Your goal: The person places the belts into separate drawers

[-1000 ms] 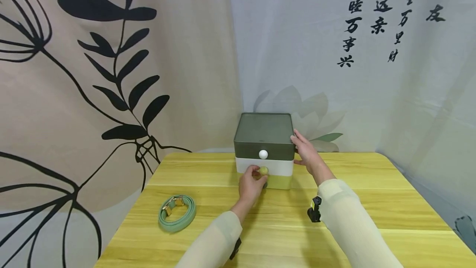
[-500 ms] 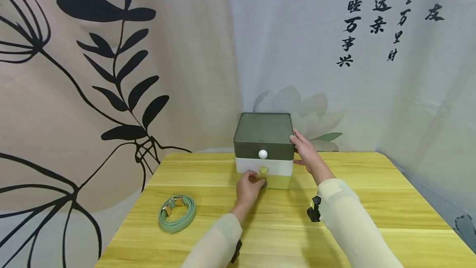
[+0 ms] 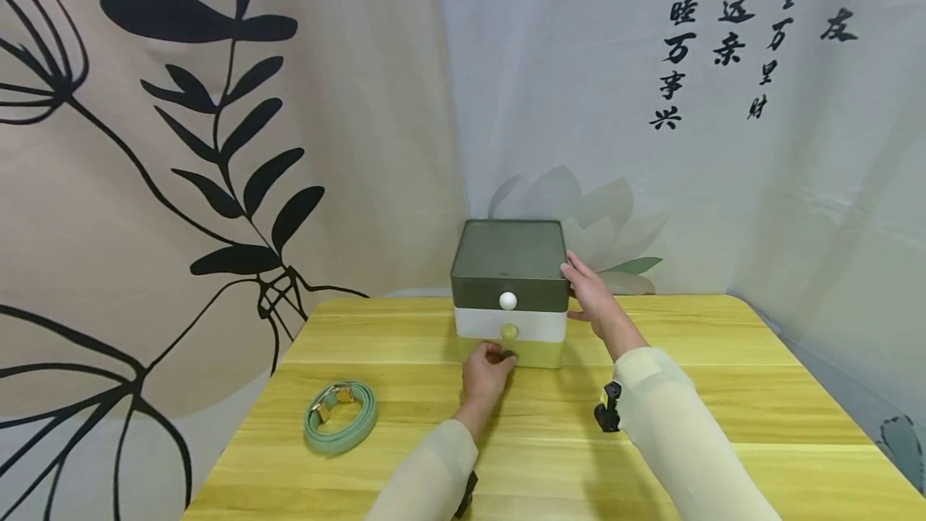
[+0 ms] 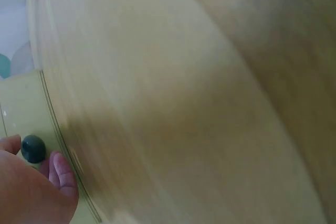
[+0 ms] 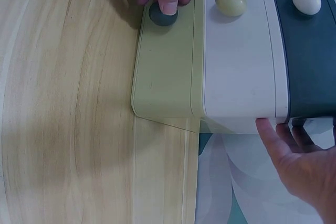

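Note:
A small three-tier drawer box [image 3: 512, 249] stands at the back of the table, with a dark green top tier, a white middle tier and a yellow-green bottom tier. All its drawers look closed. My left hand [image 3: 485, 383] is at the bottom drawer, pinching its dark round knob [image 4: 33, 149] between thumb and fingers. The right wrist view shows the thumb lying on that knob [image 5: 160, 18]. My right hand [image 3: 597, 301] rests its fingertips on the box's right side, near the upper tiers. Above the left hand are a yellow-green knob [image 3: 510, 332] and a white knob [image 3: 508, 301].
A coiled mint-green belt [image 3: 340, 434] with gold-coloured metal parts lies on the left of the wooden table [image 3: 550, 457]. Behind the box hangs a cloth backdrop [image 3: 376, 143] printed with plants and writing.
My left hand has moved down from beside the middle drawer's knob to the bottom drawer's dark knob. The right hand keeps its place on the box's side. The head view shifted slightly.

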`<act>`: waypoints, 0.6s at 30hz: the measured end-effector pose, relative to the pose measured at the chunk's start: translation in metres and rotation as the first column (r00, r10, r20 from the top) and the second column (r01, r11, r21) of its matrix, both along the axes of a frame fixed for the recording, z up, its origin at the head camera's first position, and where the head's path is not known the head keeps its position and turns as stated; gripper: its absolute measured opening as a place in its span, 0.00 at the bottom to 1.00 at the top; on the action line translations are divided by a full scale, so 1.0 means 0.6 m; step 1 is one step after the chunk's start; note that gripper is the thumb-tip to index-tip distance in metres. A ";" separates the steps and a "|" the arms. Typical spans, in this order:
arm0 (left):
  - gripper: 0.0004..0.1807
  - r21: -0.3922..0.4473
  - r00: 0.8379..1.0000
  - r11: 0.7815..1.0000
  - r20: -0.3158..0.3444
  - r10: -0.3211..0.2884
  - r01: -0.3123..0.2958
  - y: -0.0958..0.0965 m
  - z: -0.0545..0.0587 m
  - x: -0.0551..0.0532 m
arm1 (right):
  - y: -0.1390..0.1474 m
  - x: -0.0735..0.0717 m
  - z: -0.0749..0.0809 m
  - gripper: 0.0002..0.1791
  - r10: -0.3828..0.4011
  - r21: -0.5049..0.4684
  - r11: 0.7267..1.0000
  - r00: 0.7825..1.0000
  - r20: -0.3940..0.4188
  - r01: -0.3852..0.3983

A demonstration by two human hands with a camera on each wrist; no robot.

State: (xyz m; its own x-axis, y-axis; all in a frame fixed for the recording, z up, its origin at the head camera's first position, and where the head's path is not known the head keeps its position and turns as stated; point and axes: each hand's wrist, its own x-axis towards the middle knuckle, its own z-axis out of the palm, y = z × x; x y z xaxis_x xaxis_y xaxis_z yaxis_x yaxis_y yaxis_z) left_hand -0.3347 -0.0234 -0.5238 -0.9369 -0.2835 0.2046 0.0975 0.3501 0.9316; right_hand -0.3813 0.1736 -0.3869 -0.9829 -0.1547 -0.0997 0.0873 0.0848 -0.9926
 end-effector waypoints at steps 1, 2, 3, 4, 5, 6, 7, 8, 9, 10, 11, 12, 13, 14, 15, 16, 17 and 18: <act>0.12 -0.007 1.000 1.000 -0.002 0.006 -0.006 0.001 0.000 0.000 | 0.000 0.000 0.000 0.33 0.000 0.001 1.000 1.000 -0.002 0.000; 0.12 -0.012 1.000 1.000 -0.001 0.011 -0.011 0.002 0.000 0.001 | 0.000 0.000 0.000 0.33 -0.004 0.000 1.000 1.000 -0.001 0.004; 0.12 -0.016 1.000 1.000 0.000 0.017 -0.017 0.003 -0.001 0.000 | 0.000 0.000 0.000 0.33 -0.004 0.001 1.000 1.000 -0.003 0.004; 0.11 -0.021 1.000 1.000 0.002 0.022 -0.022 0.004 -0.002 0.000 | 0.000 0.001 0.000 0.33 -0.006 0.000 1.000 1.000 -0.002 0.006; 0.11 -0.027 1.000 0.999 0.002 0.027 -0.027 0.005 -0.004 -0.001 | 0.000 0.002 0.000 0.33 -0.004 0.001 1.000 1.000 -0.004 0.004; 0.11 -0.032 1.000 0.999 0.001 0.030 -0.030 0.006 -0.005 -0.002 | 0.000 0.002 0.000 0.33 -0.005 0.000 1.000 1.000 -0.005 0.005; 0.11 -0.035 0.999 0.999 0.005 0.034 -0.034 0.007 -0.006 -0.002 | 0.000 0.003 0.001 0.33 -0.003 -0.002 1.000 1.000 -0.006 0.003; 0.11 -0.039 0.999 0.999 0.007 0.036 -0.036 0.008 -0.006 -0.003 | 0.000 0.007 0.006 0.33 0.000 -0.006 1.000 1.000 -0.001 0.000; 0.11 -0.041 0.999 0.998 0.011 0.039 -0.038 0.009 -0.007 -0.003 | -0.001 0.012 0.012 0.33 0.005 -0.009 1.000 1.000 0.001 -0.005; 0.11 -0.045 0.999 0.998 0.010 0.042 -0.041 0.009 -0.008 -0.003 | -0.001 0.012 0.012 0.33 0.006 -0.009 1.000 1.000 0.002 -0.006; 0.11 -0.049 0.999 0.998 0.010 0.044 -0.043 0.009 -0.008 -0.003 | -0.001 0.012 0.013 0.33 0.006 -0.014 1.000 1.000 0.004 -0.006; 0.11 -0.051 0.999 0.998 0.011 0.045 -0.044 0.009 -0.008 -0.003 | -0.002 0.012 0.014 0.33 0.005 -0.017 1.000 1.000 0.006 -0.005; 0.11 -0.054 0.999 0.997 0.014 0.047 -0.046 0.010 -0.007 -0.002 | -0.002 0.012 0.014 0.33 0.004 -0.016 1.000 1.000 0.007 -0.004; 0.11 -0.059 0.999 0.997 0.013 0.047 -0.047 0.009 -0.007 -0.002 | -0.002 0.011 0.014 0.33 0.001 -0.015 1.000 1.000 0.008 -0.001; 0.11 -0.065 0.999 0.997 0.013 0.050 -0.049 0.010 -0.006 -0.002 | -0.002 0.008 0.010 0.33 -0.003 -0.009 1.000 1.000 0.003 0.003; 0.11 -0.070 0.999 0.996 0.014 0.051 -0.050 0.009 -0.006 -0.001 | -0.002 0.003 0.004 0.33 -0.008 -0.006 1.000 1.000 0.000 0.008; 0.10 -0.077 0.999 0.996 0.015 0.052 -0.050 0.009 -0.005 0.000 | -0.002 0.004 0.004 0.33 -0.009 -0.006 1.000 1.000 0.000 0.009; 0.10 -0.080 0.998 0.995 0.017 0.052 -0.051 0.009 -0.005 0.000 | -0.002 0.004 0.004 0.32 -0.010 -0.002 1.000 1.000 -0.002 0.010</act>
State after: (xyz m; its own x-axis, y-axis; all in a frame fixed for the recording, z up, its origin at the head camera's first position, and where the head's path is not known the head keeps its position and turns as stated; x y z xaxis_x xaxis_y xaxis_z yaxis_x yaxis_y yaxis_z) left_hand -0.3345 -0.0181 -0.5267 -0.9254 -0.3148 0.2109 0.0601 0.4276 0.9020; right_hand -0.3790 0.1724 -0.3848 -0.9846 -0.1450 -0.0978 0.0866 0.0815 -0.9929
